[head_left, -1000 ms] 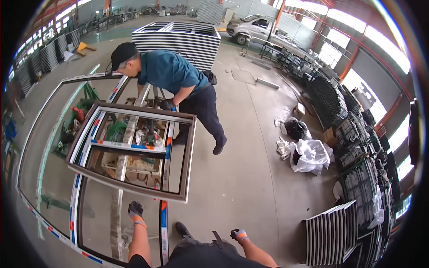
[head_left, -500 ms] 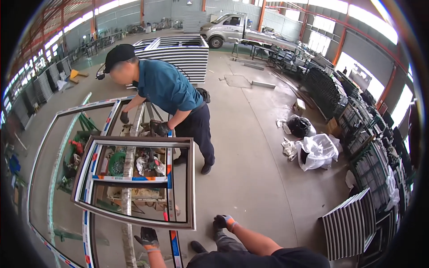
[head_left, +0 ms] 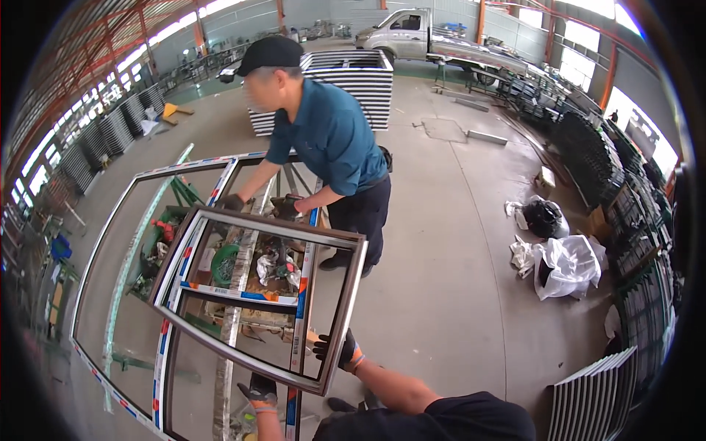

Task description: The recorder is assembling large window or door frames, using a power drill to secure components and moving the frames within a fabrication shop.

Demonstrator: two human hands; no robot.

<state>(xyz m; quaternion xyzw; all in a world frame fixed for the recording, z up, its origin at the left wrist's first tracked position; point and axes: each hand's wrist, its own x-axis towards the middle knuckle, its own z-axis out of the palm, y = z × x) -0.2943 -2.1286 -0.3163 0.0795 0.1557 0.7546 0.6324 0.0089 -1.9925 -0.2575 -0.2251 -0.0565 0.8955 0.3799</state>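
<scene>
A dark brown rectangular window sash lies tilted on top of a larger window frame with blue-and-white protective tape. My right hand, in a dark glove with an orange cuff, is closed round the sash's right side near its near corner, fingers reaching into the opening. My left hand, gloved likewise, is just below the sash's near edge, thumb spread away and fingertips close to the edge; whether they touch is unclear. Across the sash, a co-worker in a teal shirt has gloved hands near its far edge.
Below the frames are a metal support rail, a green bowl of small parts and crumpled rags. A white plastic bag sits on the floor to the right. Striped profiles lean at the lower right; a truck stands behind.
My right hand has moved from beside my leg onto the sash's right side. The sash has turned somewhat relative to the frame below. The co-worker's hand has come to its far left corner.
</scene>
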